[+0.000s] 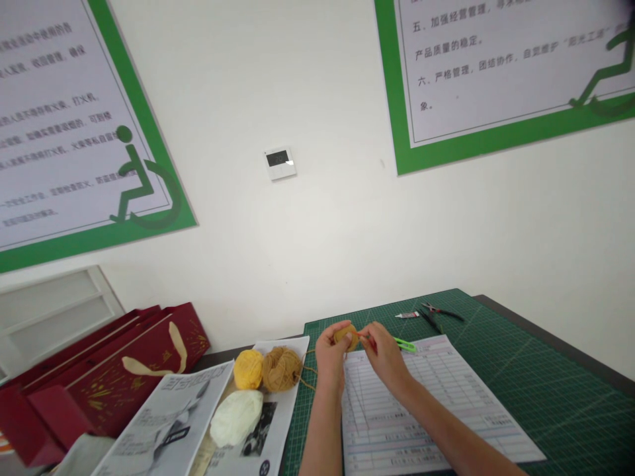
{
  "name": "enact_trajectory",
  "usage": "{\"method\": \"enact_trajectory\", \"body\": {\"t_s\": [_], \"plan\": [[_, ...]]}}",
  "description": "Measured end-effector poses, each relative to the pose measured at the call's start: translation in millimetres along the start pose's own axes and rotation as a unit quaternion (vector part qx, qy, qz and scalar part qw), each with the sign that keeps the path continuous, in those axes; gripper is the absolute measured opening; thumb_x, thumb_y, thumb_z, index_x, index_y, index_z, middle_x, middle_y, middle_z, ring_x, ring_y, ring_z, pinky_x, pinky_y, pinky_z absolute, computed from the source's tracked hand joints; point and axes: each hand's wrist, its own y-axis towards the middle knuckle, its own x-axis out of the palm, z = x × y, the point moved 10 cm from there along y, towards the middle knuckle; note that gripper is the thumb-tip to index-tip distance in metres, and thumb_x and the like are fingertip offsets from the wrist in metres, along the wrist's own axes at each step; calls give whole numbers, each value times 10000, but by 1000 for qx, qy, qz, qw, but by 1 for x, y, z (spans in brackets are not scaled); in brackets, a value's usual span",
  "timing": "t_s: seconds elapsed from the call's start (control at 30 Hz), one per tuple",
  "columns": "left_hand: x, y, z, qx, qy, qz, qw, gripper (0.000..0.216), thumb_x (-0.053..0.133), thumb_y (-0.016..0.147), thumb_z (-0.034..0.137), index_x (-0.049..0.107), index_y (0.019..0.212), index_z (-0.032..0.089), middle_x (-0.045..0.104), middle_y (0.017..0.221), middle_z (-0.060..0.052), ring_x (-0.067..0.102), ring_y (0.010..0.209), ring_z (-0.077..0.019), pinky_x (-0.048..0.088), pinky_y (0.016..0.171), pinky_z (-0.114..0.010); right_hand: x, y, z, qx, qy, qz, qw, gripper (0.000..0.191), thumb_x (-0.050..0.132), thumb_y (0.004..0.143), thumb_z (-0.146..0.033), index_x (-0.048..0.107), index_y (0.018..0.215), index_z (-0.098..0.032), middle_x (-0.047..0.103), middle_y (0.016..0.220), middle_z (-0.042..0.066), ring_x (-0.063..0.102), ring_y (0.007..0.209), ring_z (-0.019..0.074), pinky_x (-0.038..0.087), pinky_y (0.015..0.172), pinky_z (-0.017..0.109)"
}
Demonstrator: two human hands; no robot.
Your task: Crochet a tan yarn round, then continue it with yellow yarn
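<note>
My left hand [331, 352] is closed around a small round tan crochet piece [346, 337], with the thumb pressed on its face. Against the right edge of that piece, my right hand [383, 354] pinches a thin orange-red crochet hook [360, 334]; the fingers hide most of it. A strand of tan yarn runs from the left hand toward the tan yarn ball [282, 369]. Just beyond the right hand is a bright green object [405, 344], partly covered, whose kind I cannot make out. Both hands are above a printed form sheet [426, 403].
Beside the tan ball are a yellow yarn ball [249, 369] and a white one [237, 418], on printed papers [163, 423]. Dark red gift bags [133, 370] stand at left. Pliers [446, 312] and a small tube [407, 315] lie on the green cutting mat [526, 370], near the wall.
</note>
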Motion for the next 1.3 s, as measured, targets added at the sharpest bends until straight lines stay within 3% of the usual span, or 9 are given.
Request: {"method": "enact_trajectory", "body": {"t_s": [0.57,1.3], "plan": [[4,0,-1,3,10,-8,1000,274,749,571,142,760,844,141,715,786,-60,608,689,-151,467,644,-255,0,0,10,11,30,14,999,196,495,907,-254,538,725,-193,526,684,2,485,638,164,364,602,275],[7,-1,-1,5,30,-20,999,276,747,557,144,764,832,135,712,769,-73,605,654,-158,469,618,-262,1,2,21,41,51,21,998,182,510,822,-209,501,640,-206,547,624,2,491,586,162,364,554,267]]}}
